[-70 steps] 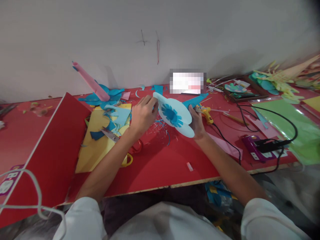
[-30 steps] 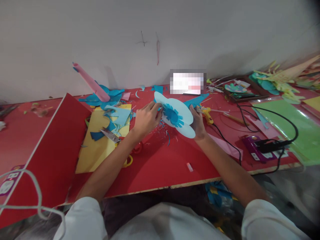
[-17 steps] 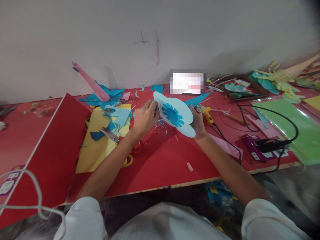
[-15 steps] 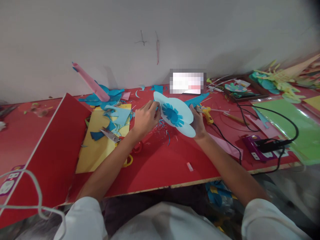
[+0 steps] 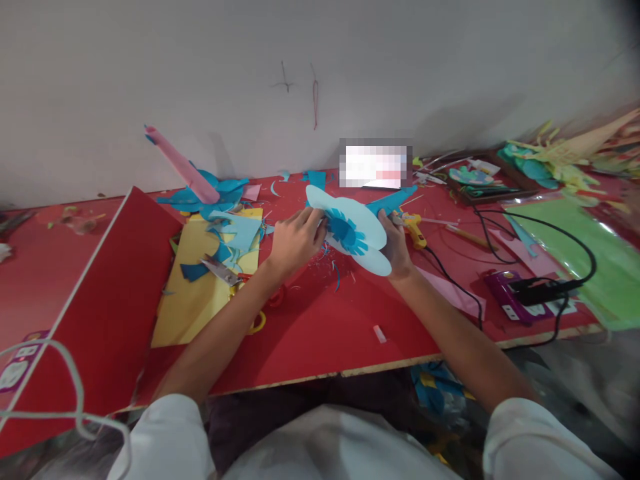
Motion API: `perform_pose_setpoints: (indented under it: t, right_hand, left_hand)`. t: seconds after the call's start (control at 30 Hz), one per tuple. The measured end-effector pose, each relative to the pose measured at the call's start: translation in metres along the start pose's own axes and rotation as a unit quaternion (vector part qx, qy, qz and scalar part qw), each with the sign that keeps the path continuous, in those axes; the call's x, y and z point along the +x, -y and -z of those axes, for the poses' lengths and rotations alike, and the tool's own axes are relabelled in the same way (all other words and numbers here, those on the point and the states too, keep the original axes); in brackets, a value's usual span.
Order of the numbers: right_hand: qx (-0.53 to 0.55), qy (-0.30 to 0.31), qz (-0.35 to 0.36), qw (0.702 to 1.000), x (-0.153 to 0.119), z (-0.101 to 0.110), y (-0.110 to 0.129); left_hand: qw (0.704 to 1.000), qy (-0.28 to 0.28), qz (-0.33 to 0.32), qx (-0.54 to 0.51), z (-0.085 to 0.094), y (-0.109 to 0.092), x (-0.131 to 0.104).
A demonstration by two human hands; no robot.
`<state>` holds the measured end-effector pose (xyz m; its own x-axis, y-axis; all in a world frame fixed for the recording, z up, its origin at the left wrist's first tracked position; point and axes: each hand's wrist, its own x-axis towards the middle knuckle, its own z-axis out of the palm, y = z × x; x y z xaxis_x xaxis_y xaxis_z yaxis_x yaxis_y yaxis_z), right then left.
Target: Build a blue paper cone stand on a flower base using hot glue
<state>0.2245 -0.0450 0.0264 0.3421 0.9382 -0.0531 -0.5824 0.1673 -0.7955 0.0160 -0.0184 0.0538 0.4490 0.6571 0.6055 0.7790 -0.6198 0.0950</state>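
Note:
A light-blue paper flower [image 5: 367, 223] with a fringed dark-blue paper centre [image 5: 343, 230] is held up over the red table, tilted. My right hand [image 5: 395, 247] grips it from behind at its right side, the fingers partly hidden by the petals. At the left edge of the dark-blue fringe, my left hand [image 5: 300, 237] pinches with its fingers closed on the paper. Left of my left hand lie scissors [image 5: 223, 272] with red and yellow handles, on a yellow sheet [image 5: 187, 307] scattered with blue paper scraps [image 5: 243, 230].
A yellow glue gun [image 5: 416, 230] lies right of my right hand, its cord running toward a purple power strip [image 5: 505, 293]. A pink paper cone [image 5: 185, 163] on blue petals stands back left. A red partition [image 5: 115, 287] rises at left. A blurred-out screen [image 5: 376, 165] leans by the wall.
My left hand has shifted slightly right and down along the flower, its fingers now closer to the dark-blue fringe. My right hand and the flower stay nearly in place.

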Motion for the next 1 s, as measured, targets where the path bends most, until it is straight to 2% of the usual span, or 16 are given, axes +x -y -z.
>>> perform_pose_setpoints:
  t: [0.27,0.57,1.0]
  right_hand:
    - [0.007,0.0,0.002,1.0,-0.0012,-0.0007,-0.0004]
    - [0.016,0.007,0.012,1.0,0.0008,0.001,-0.0033]
    - [0.028,0.024,-0.007,0.999,-0.0008,0.0003,-0.0023]
  left_hand:
    - [1.0,-0.009,0.0,-0.006,-0.0042,0.0032,-0.0016]
    - [1.0,-0.015,-0.005,0.004,-0.0012,0.0011,-0.0005]
    - [1.0,0.01,0.01,-0.007,-0.0033,-0.0027,-0.0015]
